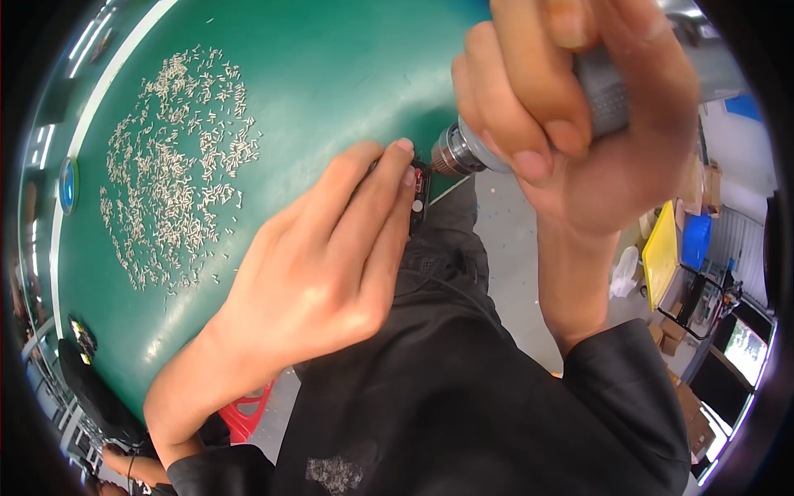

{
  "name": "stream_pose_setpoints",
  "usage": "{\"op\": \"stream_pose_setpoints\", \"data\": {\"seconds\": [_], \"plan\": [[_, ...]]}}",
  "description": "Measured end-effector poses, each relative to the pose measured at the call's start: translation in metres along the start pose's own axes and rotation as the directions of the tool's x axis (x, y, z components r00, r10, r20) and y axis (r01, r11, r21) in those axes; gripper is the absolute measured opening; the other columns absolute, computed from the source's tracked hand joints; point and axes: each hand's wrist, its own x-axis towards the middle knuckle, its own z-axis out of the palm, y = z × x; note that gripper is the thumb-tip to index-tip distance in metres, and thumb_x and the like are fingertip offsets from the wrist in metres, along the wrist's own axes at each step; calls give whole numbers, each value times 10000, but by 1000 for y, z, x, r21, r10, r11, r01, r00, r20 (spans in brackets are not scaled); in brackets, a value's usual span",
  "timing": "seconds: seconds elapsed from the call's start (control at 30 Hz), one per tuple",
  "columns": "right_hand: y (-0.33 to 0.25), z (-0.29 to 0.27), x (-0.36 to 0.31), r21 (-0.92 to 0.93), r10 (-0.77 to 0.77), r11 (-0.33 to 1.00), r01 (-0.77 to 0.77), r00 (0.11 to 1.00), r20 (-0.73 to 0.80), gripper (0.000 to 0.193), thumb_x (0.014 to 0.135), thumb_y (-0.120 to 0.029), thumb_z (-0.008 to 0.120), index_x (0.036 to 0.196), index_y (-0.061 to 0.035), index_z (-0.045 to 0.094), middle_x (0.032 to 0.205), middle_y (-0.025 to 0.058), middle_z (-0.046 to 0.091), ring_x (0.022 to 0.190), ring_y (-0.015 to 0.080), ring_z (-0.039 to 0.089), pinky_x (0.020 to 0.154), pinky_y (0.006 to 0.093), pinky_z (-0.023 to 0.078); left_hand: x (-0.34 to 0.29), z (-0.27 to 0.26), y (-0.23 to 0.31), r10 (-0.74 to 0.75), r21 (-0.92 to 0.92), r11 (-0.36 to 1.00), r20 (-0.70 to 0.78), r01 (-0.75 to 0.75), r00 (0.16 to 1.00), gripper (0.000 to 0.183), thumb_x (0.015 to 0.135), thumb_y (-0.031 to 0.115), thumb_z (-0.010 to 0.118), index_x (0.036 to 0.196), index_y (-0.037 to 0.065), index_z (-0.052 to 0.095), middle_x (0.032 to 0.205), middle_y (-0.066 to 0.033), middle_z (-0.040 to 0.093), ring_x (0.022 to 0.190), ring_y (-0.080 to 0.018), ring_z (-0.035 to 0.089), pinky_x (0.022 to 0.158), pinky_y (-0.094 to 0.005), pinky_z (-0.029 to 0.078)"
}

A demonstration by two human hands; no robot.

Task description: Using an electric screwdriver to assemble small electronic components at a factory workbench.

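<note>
Right hand [616, 157]: curled around a grey power driver [477, 152], upper right of the frame.
Driver tip: directed at the upper end of a small black part; contact cannot be confirmed.
Left hand [310, 256]: centre; fingers are held together, fingertips at the part's left edge; a grip cannot be confirmed, the thumb being hidden.
Black part [420, 194]: located just right of centre, at the edge of a green table [331, 91].
Small metal pieces [174, 165]: scattered across the table, upper left.
Yellow panel [659, 256]: seen at far right.
</note>
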Motion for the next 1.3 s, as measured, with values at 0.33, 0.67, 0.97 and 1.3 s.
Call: {"op": "stream_pose_setpoints", "data": {"seconds": [0.33,0.67,0.97,1.3], "plan": [[-14,43,15,-497,95,866,-58,994,50,263,988,-343,508,970,-81,494,548,-41,413,397,77,385,416,224,324,-5,-12,3,-34,-46,998,-3,34,999,436,649,-29,709,1062,-131,612,1093,-212,611,1033,-332,594,739,-367,574],[-10,18,10,38,-115,993,113,991,66,247,1036,-289,373,1062,-57,454,511,-39,394,399,71,399,437,236,349,-122,-108,3,-595,204,776,-79,597,800,426,730,-75,658,1152,-28,619,1176,-172,628,1049,-334,604,848,-395,525],[19,24,-6,139,-78,982,125,949,-306,171,1007,-204,434,937,-49,434,508,-15,381,390,85,384,435,236,349,-151,-121,-33,-719,351,488,-357,799,596,266,833,-26,651,1098,-9,652,1093,-153,649,998,-306,629,857,-353,490],[22,23,-14,195,-73,966,170,902,-425,169,1013,-203,419,914,-67,433,516,-16,380,391,85,372,440,239,343,-120,-109,-105,-685,301,611,-263,732,680,105,827,-1,664,924,-20,696,913,-115,673,764,-279,654,703,-341,500]]}}
